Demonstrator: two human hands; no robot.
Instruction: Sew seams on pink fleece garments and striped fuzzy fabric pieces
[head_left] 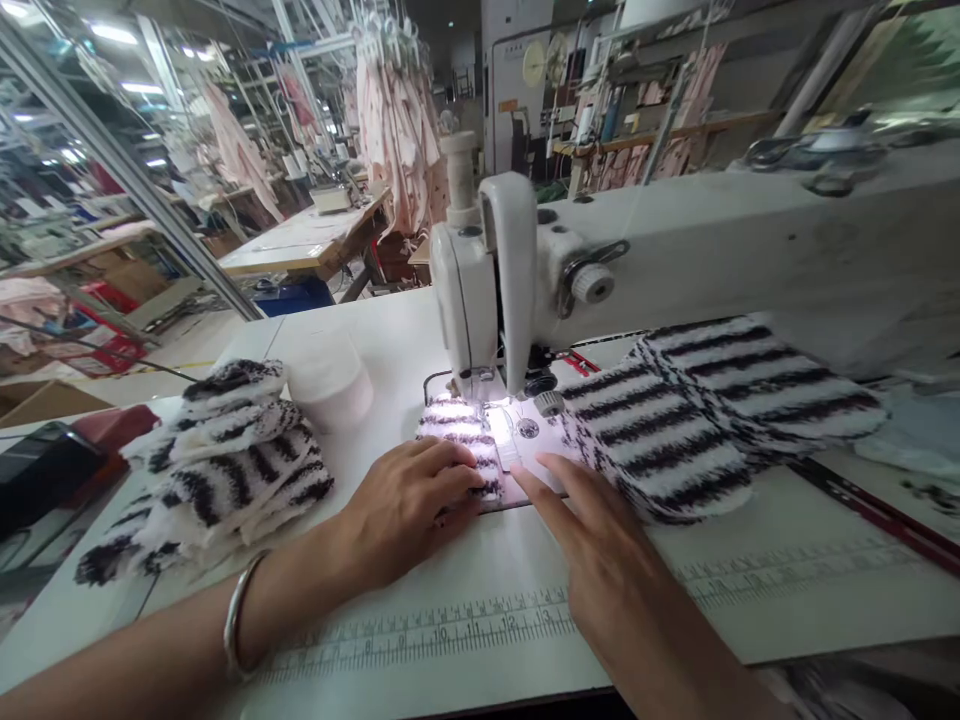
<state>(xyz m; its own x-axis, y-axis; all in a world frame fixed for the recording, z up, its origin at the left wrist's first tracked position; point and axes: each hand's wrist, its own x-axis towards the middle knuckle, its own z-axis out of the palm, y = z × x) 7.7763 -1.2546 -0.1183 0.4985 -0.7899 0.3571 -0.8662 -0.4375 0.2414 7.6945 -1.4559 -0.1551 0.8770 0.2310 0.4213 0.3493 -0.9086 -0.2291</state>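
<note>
A small piece of fluffy black-and-white striped fabric [450, 425] lies under the lit needle area of the sewing machine [472, 290]. My left hand [416, 495] rests at its near edge with fingers bent together on the cloth; the thumb is mostly hidden. Just right of the fabric is a narrow white rectangular strip [504, 445], whose kind I cannot make out. My right hand [607, 540] has its fingers stretched out and apart, the index fingertip close to the strip's near end. Nothing shows in that hand.
Larger striped fabric pieces [675, 420] lie under the machine arm at right. A crumpled striped pile [240, 460] and a white block-like object [330, 380] stand left. Dark red-handled scissors or a similar tool [877, 510] lie at right. A ruler scale [450, 635] runs along the front.
</note>
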